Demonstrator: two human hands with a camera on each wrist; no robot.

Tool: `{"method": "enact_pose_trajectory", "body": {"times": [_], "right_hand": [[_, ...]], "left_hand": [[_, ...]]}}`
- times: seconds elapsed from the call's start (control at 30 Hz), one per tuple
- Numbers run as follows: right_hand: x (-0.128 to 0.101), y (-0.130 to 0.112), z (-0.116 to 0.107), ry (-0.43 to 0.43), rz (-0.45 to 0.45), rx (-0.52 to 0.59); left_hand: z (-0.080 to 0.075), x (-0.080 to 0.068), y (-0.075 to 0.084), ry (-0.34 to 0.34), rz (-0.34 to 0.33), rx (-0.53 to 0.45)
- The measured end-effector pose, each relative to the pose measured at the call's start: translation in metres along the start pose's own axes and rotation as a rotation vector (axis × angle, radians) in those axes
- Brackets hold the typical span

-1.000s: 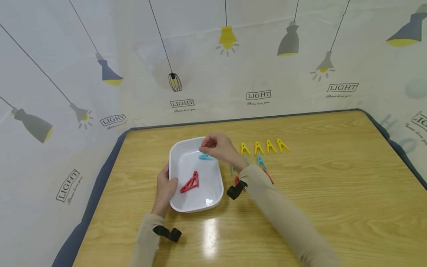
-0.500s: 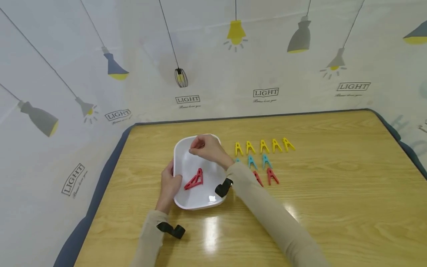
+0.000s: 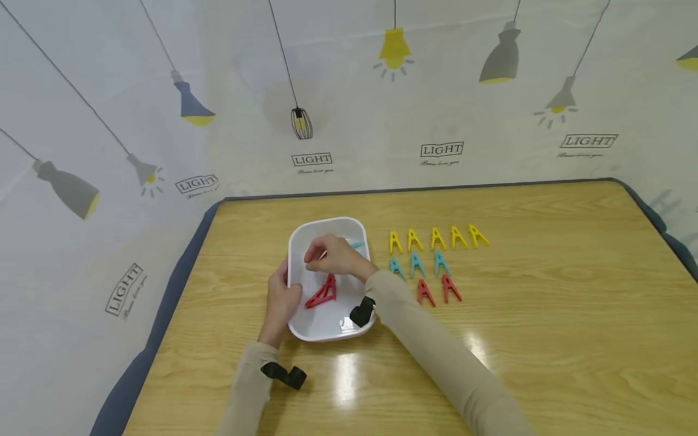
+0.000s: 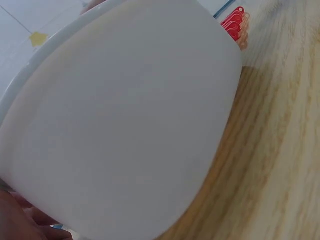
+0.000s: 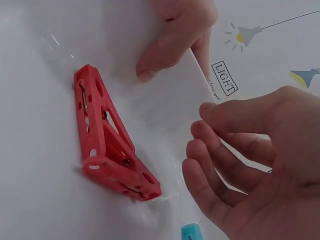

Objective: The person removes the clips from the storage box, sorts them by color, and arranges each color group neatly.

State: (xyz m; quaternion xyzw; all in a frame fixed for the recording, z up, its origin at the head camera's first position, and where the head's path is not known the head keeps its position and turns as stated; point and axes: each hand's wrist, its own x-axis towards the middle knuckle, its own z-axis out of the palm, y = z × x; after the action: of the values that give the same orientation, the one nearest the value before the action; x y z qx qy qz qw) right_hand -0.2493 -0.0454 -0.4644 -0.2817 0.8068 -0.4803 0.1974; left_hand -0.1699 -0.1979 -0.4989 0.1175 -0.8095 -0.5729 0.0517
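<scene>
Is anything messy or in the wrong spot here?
Mostly tidy: the pegs outside stand in neat color rows. Only the red peg and a blue peg lie loose in the white tray, apart from their rows. Nothing looks broken or spilled.

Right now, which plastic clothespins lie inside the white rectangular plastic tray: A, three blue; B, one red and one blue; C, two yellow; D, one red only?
B: a red clothespin and a blue clothespin lie in the white tray, the blue one half hidden by the right hand.
</scene>
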Motion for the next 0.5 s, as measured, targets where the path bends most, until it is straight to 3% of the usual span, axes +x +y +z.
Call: {"method": "enact_pose_trajectory", "body": {"times": [0.3, 0.5], "right_hand": [[-0.003, 0.013, -0.003, -0.219, 0.025, -0.065], [-0.004, 0.015, -0.001, -0.242, 0.068, -0.128]], "left_hand": [[0.002, 0.000, 0.002, 0.015, 0.002, -0.005], [0.000, -0.001, 0.003, 0.012, -0.015, -0.016]]}}
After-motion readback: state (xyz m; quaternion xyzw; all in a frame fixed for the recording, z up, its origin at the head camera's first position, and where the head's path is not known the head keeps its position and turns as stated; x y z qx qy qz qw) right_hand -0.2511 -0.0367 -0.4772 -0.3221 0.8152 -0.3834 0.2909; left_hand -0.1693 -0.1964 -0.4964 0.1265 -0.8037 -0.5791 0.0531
